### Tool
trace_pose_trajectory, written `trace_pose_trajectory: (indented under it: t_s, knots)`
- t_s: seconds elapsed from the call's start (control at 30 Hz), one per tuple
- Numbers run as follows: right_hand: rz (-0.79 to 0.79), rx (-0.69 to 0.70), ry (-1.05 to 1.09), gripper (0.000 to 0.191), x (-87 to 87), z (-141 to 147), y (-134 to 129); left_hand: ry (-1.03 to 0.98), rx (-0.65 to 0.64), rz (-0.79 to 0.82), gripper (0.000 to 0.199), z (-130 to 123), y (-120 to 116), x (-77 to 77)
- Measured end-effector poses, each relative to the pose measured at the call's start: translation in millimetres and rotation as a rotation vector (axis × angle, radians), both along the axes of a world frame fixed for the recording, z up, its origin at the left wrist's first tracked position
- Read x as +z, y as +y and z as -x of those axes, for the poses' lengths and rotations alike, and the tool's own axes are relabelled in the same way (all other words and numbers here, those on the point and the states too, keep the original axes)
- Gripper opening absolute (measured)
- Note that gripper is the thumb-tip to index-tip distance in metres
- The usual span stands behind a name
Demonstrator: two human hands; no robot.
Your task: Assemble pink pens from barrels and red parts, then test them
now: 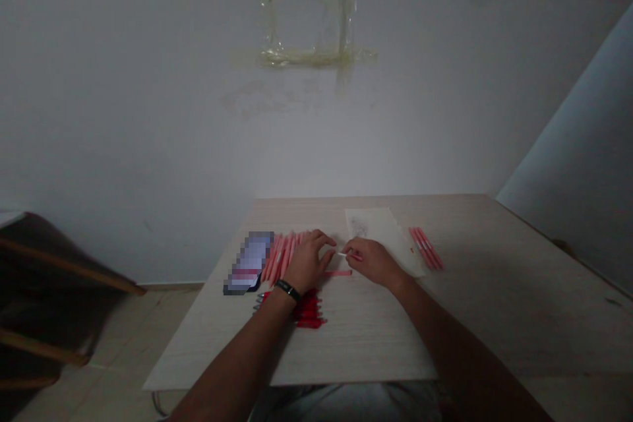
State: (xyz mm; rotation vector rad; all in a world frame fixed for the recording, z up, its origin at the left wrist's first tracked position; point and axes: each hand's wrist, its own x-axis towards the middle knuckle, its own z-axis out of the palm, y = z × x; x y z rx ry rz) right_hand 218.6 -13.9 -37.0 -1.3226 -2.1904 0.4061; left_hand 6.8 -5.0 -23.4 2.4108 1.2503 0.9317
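Note:
My right hand pinches a thin pen with a white end and a reddish body; the white end points left, toward my other hand. Opposite it, my left hand has its thumb and fingers apart with nothing between them. Just below the gap between my hands lies a pink pen part, partly covered by my left hand. Several pink pens lie in a row by my left hand, some hidden under it. Several red pens rest below my left wrist.
A sheet of paper with a dark scribble lies behind my right hand. To its right are several pink pens side by side. A blurred-out phone sits at the left of the wooden table. The wall stands behind.

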Motion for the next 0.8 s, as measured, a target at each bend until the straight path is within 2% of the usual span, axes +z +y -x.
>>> trace_pose_trajectory:
  t_s: [0.3, 0.57, 0.8]
  knots:
    - [-0.039, 0.044, 0.043, 0.015, 2.2, 1.0, -0.1, 0.095, -0.036, 0.125, 0.018, -3.0, -1.0, -0.9]
    - [-0.104, 0.135, 0.091, 0.009, 1.7, 1.5, 1.3, 0.118, -0.059, 0.145, 0.016, -4.9, -2.9, 1.0]
    - [-0.085, 0.156, 0.137, 0.011, 1.6, 2.8, 0.8, 0.124, -0.047, 0.172, 0.018, -6.4, -4.9, -0.5]
